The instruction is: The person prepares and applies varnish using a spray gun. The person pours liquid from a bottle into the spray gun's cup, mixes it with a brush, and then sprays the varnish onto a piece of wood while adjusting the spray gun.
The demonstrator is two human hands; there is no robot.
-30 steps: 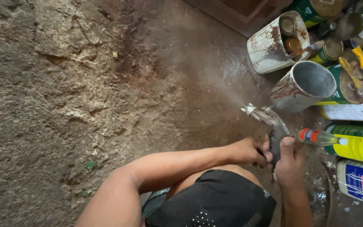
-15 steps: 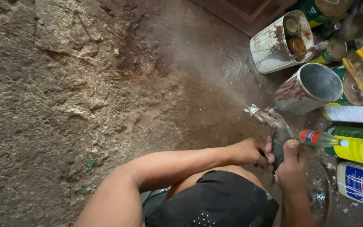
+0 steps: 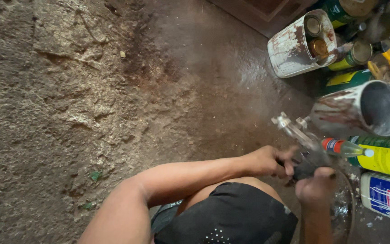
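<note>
- The left hand (image 3: 269, 161) and the right hand (image 3: 316, 190) meet near the right side of the scene, low over a rough, dark floor (image 3: 68, 113).
- Both hands are closed around the dark grip of a metal spray gun (image 3: 301, 140); its body runs from between the hands up and to the far left, ending in a pale nozzle.
- The left hand's fingers (image 3: 287, 167) are curled together against the left side of the grip, thumb on top; whether a finger presses a trigger cannot be told.
- The right hand is fisted over the near end of the grip, knuckles upward, its fingers hidden underneath.
- A faint haze hangs over the floor beyond the nozzle, toward the far left.
- A small bottle with a red cap (image 3: 341, 147) lies just right of the gun's body, seemingly touching it.
- A paint-streaked metal can (image 3: 362, 110) lies on its side just beyond the gun, its open mouth facing right.
- Farther off, a white bucket (image 3: 294, 49), stained reddish-brown, lies tipped with smaller tins inside.
- Green and yellow cans (image 3: 380, 156) and a white container (image 3: 387, 196) crowd the right edge.
- The person's bare forearm and dark shorts (image 3: 231, 217) fill the near foreground.
</note>
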